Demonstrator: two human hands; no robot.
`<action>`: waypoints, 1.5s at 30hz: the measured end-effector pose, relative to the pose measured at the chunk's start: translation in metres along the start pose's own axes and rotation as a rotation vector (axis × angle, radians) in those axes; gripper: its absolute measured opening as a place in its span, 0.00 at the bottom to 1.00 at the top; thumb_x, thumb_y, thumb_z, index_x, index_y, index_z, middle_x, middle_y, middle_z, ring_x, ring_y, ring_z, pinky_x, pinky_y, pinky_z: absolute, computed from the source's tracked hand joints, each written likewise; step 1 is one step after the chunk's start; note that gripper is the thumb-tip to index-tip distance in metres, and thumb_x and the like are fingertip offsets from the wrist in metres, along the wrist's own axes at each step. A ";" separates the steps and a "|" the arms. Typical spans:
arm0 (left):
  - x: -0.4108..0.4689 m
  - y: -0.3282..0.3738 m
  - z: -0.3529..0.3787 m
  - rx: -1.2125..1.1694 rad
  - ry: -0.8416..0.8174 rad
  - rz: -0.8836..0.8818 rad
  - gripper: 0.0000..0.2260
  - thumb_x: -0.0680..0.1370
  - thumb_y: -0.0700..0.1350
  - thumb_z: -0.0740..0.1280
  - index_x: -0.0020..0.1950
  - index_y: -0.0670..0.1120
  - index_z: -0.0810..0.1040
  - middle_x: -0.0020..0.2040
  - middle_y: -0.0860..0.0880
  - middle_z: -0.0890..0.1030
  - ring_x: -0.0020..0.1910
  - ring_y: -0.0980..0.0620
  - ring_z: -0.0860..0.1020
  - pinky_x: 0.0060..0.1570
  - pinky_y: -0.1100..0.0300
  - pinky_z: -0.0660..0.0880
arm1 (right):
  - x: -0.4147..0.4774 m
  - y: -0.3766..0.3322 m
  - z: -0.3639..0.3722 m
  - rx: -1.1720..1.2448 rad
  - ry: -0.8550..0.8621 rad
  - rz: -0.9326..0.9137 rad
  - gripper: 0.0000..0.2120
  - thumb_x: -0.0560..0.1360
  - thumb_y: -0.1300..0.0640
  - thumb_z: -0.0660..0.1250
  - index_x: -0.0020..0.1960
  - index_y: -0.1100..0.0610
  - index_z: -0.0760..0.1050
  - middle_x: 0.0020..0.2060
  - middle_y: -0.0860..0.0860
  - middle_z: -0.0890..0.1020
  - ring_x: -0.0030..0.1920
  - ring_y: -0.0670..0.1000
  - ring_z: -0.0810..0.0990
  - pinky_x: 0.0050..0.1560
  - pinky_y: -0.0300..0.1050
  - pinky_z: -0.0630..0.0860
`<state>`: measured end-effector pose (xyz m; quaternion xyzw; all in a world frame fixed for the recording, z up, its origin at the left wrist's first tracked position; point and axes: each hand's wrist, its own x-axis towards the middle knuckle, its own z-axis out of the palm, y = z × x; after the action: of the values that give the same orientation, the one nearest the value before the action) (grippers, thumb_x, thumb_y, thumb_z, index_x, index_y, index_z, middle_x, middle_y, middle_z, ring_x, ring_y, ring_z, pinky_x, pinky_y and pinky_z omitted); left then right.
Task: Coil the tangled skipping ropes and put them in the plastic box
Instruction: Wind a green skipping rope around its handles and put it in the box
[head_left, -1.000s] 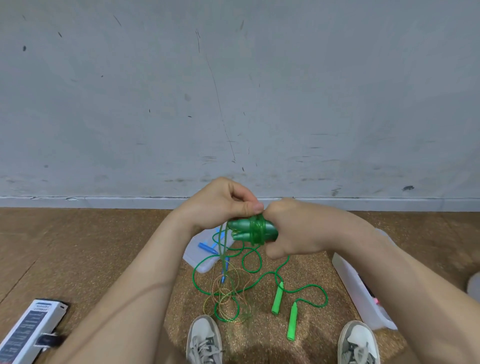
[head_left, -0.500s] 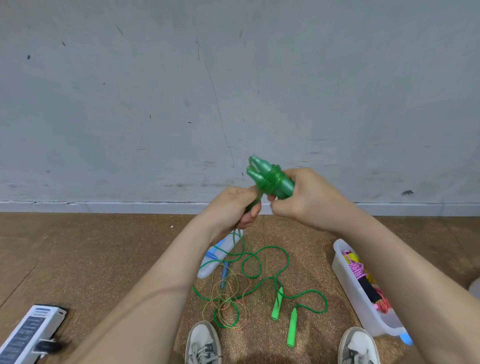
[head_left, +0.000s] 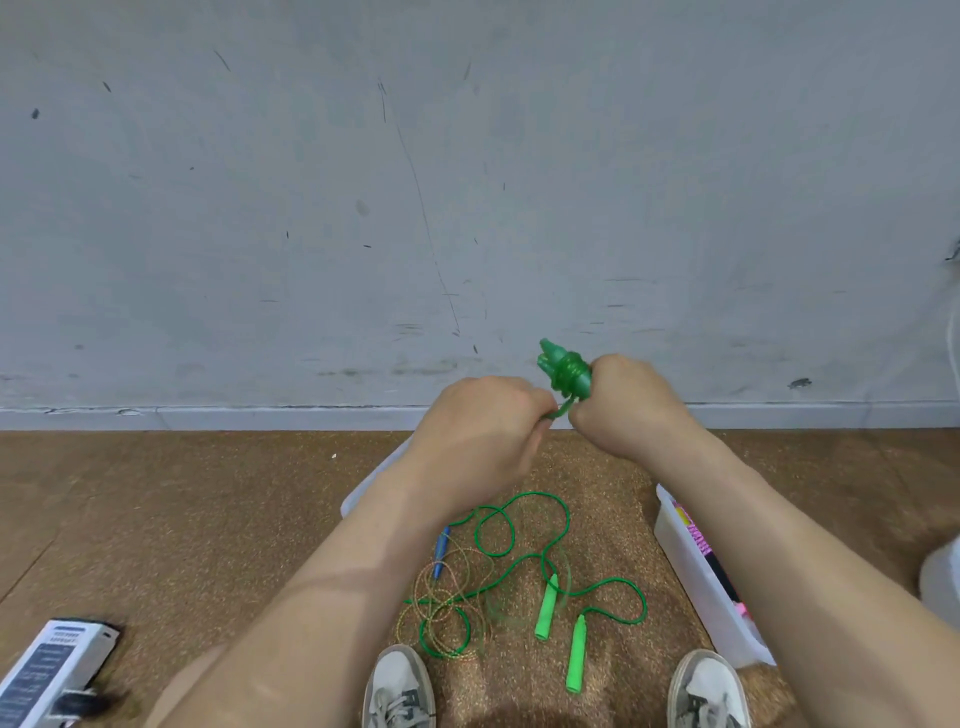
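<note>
My right hand (head_left: 621, 402) grips a dark green skipping rope bundle (head_left: 566, 371), its two handles wrapped round with cord, held up in front of the wall. My left hand (head_left: 483, 431) pinches the loose end of that cord just below the bundle. On the floor between my feet lies a tangle: a green rope (head_left: 524, 551) with two bright green handles (head_left: 548, 605), mixed with a thin gold rope (head_left: 441, 597) that has a blue handle (head_left: 441, 551). A clear plastic box (head_left: 696, 577) at my right holds pink and dark coiled ropes.
A second clear plastic piece (head_left: 363, 493) lies on the floor behind my left forearm. A white and black boxed item (head_left: 52, 670) sits at the lower left. My two shoes (head_left: 397, 686) flank the tangle. A grey wall and skirting board stand close ahead.
Both hands rose from low over the tangle to in front of the wall. The bundle turned from lying level to pointing up-left, and my left hand pulled the cord end snug beneath it.
</note>
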<state>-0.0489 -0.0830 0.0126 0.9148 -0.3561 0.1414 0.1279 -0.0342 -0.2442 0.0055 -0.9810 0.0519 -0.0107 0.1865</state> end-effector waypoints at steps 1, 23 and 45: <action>-0.001 -0.003 -0.002 -0.007 0.043 0.030 0.09 0.78 0.47 0.59 0.46 0.47 0.77 0.41 0.48 0.78 0.44 0.44 0.77 0.37 0.54 0.66 | -0.002 -0.002 0.002 -0.071 -0.034 -0.038 0.04 0.72 0.61 0.64 0.43 0.57 0.68 0.45 0.58 0.78 0.49 0.61 0.77 0.41 0.43 0.67; -0.016 -0.052 -0.018 -1.002 -0.303 -0.563 0.05 0.70 0.39 0.74 0.34 0.43 0.82 0.24 0.50 0.74 0.22 0.57 0.64 0.23 0.67 0.57 | -0.034 -0.034 0.018 -0.089 0.013 -0.697 0.19 0.70 0.60 0.68 0.56 0.54 0.64 0.34 0.53 0.74 0.40 0.63 0.77 0.33 0.53 0.67; -0.008 -0.015 0.008 -0.928 -0.137 -0.631 0.11 0.81 0.46 0.60 0.45 0.42 0.77 0.20 0.52 0.68 0.18 0.57 0.61 0.21 0.67 0.59 | -0.016 -0.022 0.009 1.187 -0.239 0.145 0.10 0.68 0.68 0.61 0.45 0.57 0.64 0.30 0.52 0.67 0.25 0.47 0.62 0.23 0.36 0.56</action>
<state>-0.0434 -0.0699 0.0000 0.8318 -0.0976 -0.1346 0.5296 -0.0474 -0.2187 0.0056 -0.6979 0.0825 0.0853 0.7063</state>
